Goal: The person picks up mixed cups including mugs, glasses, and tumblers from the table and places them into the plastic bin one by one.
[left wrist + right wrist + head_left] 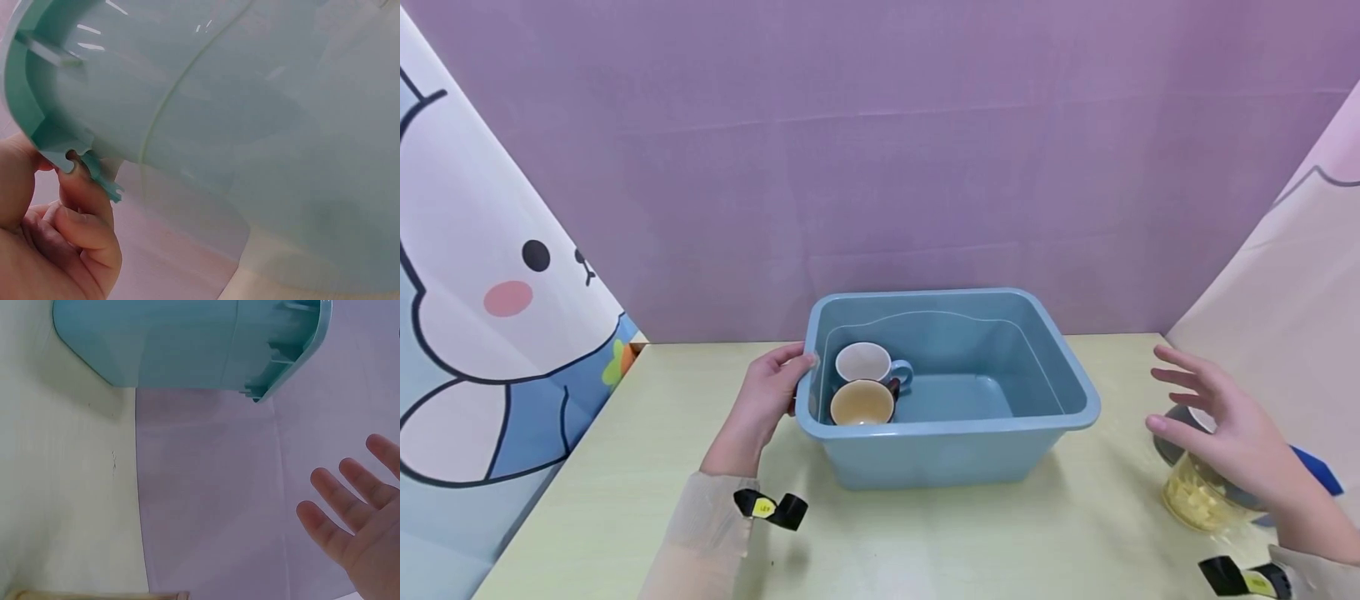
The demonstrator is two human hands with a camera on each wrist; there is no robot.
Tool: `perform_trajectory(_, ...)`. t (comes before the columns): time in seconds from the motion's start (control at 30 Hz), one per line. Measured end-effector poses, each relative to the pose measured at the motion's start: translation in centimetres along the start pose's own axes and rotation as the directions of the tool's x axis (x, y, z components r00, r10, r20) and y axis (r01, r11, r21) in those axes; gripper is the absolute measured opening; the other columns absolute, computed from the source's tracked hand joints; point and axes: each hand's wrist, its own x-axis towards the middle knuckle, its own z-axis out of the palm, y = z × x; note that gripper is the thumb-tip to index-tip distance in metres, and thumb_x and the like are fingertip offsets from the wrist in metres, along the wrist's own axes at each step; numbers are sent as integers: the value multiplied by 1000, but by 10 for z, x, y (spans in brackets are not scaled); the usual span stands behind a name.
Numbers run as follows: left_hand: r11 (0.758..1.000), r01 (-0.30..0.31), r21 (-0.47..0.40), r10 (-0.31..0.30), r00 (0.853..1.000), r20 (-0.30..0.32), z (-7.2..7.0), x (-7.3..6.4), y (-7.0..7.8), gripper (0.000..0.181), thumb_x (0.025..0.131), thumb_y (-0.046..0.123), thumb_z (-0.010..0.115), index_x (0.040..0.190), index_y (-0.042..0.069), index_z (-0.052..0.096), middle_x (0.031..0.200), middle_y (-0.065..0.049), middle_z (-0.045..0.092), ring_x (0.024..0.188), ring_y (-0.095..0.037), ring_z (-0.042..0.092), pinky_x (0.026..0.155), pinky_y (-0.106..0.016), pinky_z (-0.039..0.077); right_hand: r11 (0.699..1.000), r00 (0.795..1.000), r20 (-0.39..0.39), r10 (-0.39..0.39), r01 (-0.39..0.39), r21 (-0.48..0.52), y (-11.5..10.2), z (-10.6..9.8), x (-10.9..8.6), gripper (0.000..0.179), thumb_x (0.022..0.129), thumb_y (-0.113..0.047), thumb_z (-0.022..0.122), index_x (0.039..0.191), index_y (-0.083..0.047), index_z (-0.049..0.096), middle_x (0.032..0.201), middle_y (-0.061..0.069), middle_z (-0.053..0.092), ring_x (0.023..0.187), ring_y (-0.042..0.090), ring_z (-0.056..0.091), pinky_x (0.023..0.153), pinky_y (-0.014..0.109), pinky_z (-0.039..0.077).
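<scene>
A blue plastic tub (925,454) stands on the table in the head view. My left hand (767,392) grips its left rim, thumb on top and fingers beneath; the left wrist view shows the curled fingers (87,225) under the lip. Inside, at the left end, sit a mug with a white inside and blue handle (863,362) and a mug with a cream inside and dark handle (861,403). At the far right my right hand (1232,425) hovers with spread fingers, holding nothing. Beneath it, partly hidden, is a clear container with pale yellow contents (1198,497).
A dark grey round object (1167,435) and a blue item (1318,471) show around the right hand, both partly covered. The pale table (662,417) ends at a purple cloth backdrop (925,167). A printed cartoon sheet (490,333) hangs along the left.
</scene>
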Motion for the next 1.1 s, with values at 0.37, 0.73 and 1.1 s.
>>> perform_trajectory(0.37, 1000, -5, -11, 5, 1000, -3, 0, 1, -1, 40, 95, 31, 52, 130, 12, 55, 86, -5, 65, 58, -14, 54, 52, -24, 43, 999, 999, -12, 47, -47, -13, 8, -4, -5, 84, 73, 10, 71, 145, -9, 34, 143, -20, 37, 115, -17, 43, 84, -1, 34)
perform_trajectory(0.73, 1000, -8, -12, 8, 1000, 2, 0, 0, -2, 39, 95, 31, 51, 129, 12, 55, 87, -6, 65, 58, -15, 53, 52, -23, 43, 997, 997, -36, 69, -70, -22, 16, -9, -9, 83, 74, 9, 70, 146, -12, 34, 138, -26, 39, 113, -19, 43, 83, 0, 33)
perform_trajectory(1.1, 1000, -6, 0, 6, 1000, 0, 0, 0, -2, 41, 95, 32, 52, 130, 11, 54, 90, -8, 65, 60, -14, 54, 53, -23, 44, 994, 994, -52, 99, -101, -41, 26, -13, -12, 87, 74, 7, 72, 148, -15, 31, 141, -25, 35, 113, -22, 39, 84, -2, 30)
